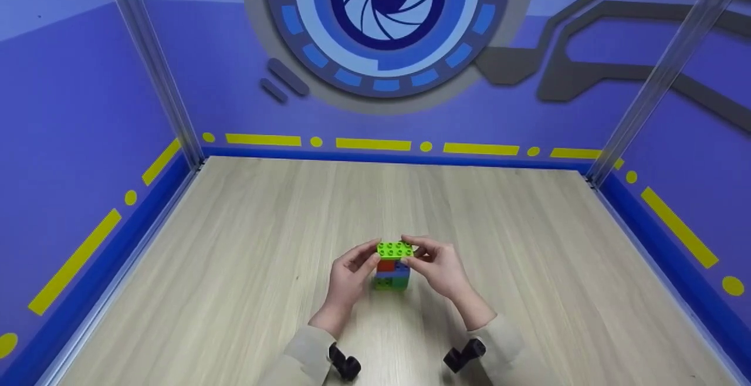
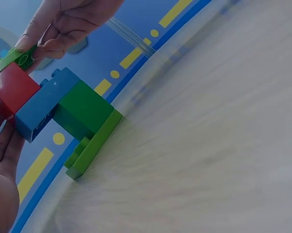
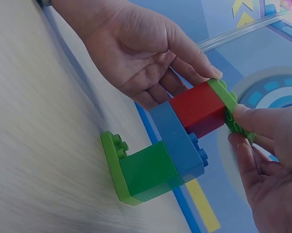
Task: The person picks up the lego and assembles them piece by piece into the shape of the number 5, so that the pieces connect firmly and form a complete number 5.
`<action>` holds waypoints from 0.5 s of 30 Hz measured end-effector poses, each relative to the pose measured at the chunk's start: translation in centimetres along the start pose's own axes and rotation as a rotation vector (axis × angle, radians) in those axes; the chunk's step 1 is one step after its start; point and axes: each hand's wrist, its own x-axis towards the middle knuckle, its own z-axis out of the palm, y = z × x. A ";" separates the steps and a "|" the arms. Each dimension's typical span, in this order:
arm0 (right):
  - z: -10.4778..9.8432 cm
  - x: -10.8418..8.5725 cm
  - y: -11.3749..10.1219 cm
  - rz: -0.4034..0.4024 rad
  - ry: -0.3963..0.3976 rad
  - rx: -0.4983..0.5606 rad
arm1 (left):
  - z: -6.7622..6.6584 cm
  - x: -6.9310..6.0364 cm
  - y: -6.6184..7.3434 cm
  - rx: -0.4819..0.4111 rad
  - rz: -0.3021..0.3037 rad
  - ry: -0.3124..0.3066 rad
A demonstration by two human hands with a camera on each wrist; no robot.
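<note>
A stack of toy building bricks stands on the table. From the bottom it has a light green base plate [image 3: 114,170], a dark green brick [image 3: 153,170], a blue brick [image 3: 177,138], a red brick [image 3: 199,109] and a light green top plate [image 1: 395,249]. The top plate sticks out past the red brick on the right. My left hand [image 1: 347,280] holds the plate's left end, its thumb at the near corner beside the red brick. With thumb and fingers, my right hand [image 1: 440,266] pinches the overhanging right end.
The wood-grain table [image 1: 281,210] spreads around the stack. Blue printed panels [image 1: 364,122] wall it in at the back and both sides, with metal posts [image 1: 155,57] at the corners. Black wrist straps [image 1: 345,362] sit at the sleeves.
</note>
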 end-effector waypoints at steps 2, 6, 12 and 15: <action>0.0 0.0 0.0 0.006 -0.002 0.006 | 0.0 0.1 0.0 -0.016 0.001 0.000; 0.0 0.0 0.1 0.023 -0.006 0.018 | 0.0 0.2 -0.1 -0.045 0.003 0.000; 0.0 0.0 0.1 0.027 -0.004 0.032 | 0.1 0.1 -0.1 -0.041 0.011 0.007; 0.1 0.0 0.2 0.024 -0.004 0.032 | 0.1 0.1 -0.1 -0.028 0.018 0.011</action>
